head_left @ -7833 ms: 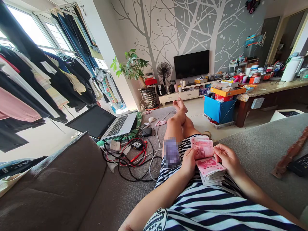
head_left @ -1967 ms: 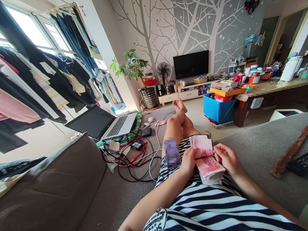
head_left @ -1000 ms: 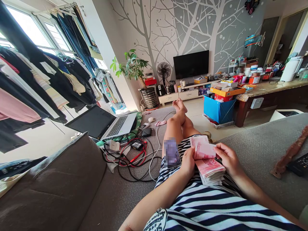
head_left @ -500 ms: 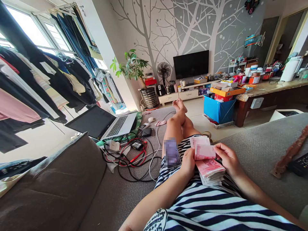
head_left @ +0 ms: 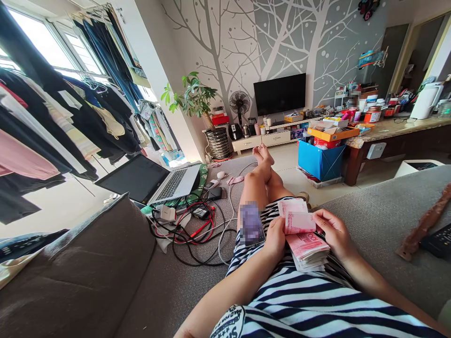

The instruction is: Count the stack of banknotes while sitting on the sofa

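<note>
A folded stack of red banknotes (head_left: 306, 248) rests over my lap on the striped clothing (head_left: 299, 300). My left hand (head_left: 275, 238) is closed on the left side of the stack, its thumb near the fold. One banknote (head_left: 299, 222) stands across the top, and my right hand (head_left: 333, 231) pinches its right end between thumb and fingers. More note ends (head_left: 291, 206) stick out beyond it. On my thigh, left of the left hand, lies a phone (head_left: 254, 230) with a partly blurred screen.
On the sofa (head_left: 197, 286) to the left are an open laptop (head_left: 178, 183), tangled cables (head_left: 197, 234) and a white charger (head_left: 165, 213). At the right lie a remote control (head_left: 439, 241) and a brown strip-like thing (head_left: 423, 225). A blue box (head_left: 320, 162) stands on the floor ahead.
</note>
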The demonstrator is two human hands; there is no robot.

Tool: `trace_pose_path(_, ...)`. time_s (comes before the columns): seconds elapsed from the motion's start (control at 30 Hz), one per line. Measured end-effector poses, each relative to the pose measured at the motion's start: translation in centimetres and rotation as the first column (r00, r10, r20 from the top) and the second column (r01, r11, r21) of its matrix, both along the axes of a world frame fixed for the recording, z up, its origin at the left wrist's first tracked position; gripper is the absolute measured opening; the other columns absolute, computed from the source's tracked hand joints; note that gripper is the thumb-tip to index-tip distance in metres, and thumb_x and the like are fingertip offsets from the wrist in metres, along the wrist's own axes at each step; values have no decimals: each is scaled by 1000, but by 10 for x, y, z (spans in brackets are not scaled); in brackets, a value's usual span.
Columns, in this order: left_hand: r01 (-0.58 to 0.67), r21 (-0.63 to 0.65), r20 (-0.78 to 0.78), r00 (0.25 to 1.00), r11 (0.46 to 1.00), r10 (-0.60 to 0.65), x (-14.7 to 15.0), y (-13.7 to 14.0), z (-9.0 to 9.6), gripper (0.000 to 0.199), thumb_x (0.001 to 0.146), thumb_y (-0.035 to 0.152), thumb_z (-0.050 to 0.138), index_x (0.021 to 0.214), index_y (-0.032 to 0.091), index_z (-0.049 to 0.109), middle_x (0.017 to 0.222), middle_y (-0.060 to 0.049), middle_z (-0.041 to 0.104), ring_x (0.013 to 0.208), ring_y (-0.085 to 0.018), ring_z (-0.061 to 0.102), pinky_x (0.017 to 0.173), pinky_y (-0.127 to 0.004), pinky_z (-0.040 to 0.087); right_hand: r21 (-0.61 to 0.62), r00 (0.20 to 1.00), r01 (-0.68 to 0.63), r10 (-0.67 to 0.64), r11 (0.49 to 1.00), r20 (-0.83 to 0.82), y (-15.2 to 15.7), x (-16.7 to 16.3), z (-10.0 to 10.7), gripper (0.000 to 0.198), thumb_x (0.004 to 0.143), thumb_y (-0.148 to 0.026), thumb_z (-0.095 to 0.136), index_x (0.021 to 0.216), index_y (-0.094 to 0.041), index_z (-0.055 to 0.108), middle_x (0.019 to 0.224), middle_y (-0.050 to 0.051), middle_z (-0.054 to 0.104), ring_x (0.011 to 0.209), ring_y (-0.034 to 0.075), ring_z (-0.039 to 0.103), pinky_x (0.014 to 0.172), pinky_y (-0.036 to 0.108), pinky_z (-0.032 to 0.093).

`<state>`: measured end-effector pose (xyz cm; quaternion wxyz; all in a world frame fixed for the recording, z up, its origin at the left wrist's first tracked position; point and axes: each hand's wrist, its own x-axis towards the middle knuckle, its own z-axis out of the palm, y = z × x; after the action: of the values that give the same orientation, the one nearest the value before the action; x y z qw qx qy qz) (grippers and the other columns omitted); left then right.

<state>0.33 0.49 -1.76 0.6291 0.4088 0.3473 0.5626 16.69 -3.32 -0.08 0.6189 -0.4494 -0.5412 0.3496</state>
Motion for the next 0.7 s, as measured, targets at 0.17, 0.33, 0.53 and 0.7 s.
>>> trace_pose_path(0.17, -4, 15, -10, 1000, 1000, 4, 0, -1, 3, 27, 73, 44, 69, 65, 20, 60, 69, 0, 59, 69, -17, 45, 69, -30, 37, 8, 1000, 3, -3, 1000, 1, 0, 0, 0, 47, 85, -68, 67, 71, -23, 63, 60, -1, 52, 57, 17, 48, 54, 28, 40)
trace_pose_path(0.33, -27, -1, -56, 998, 1000, 26, -1, 0, 4, 31, 71, 48, 70, 63, 21, 58, 66, 0, 56, 68, -17, 45, 68, -30, 38, 7, 1000, -13, 13, 1000, -3, -1, 0, -1, 47, 86, -68, 66, 71, -23, 64, 59, -1, 53, 56, 17, 48, 53, 28, 39)
trace_pose_path(0.53, -22, -49, 46, 999, 999, 24, 0, 1, 2, 30, 67, 44, 77, 65, 20, 61, 68, 0, 61, 68, -17, 50, 68, -30, 40, 7, 995, -73, 73, 997, -61, 3, 0, -6, 53, 89, -70, 63, 65, -23, 59, 54, -1, 54, 52, 16, 46, 53, 29, 38)
trace_pose_path(0.7, 50, -80, 81, 996, 996, -44, 1, -3, 6, 31, 66, 44, 82, 71, 18, 66, 69, -2, 66, 67, -18, 57, 69, -31, 45, -46, 999, -13, 10, 999, -49, 12, 5, -14, 54, 80, -73, 73, 67, -22, 59, 58, -2, 54, 56, 16, 49, 54, 28, 39)
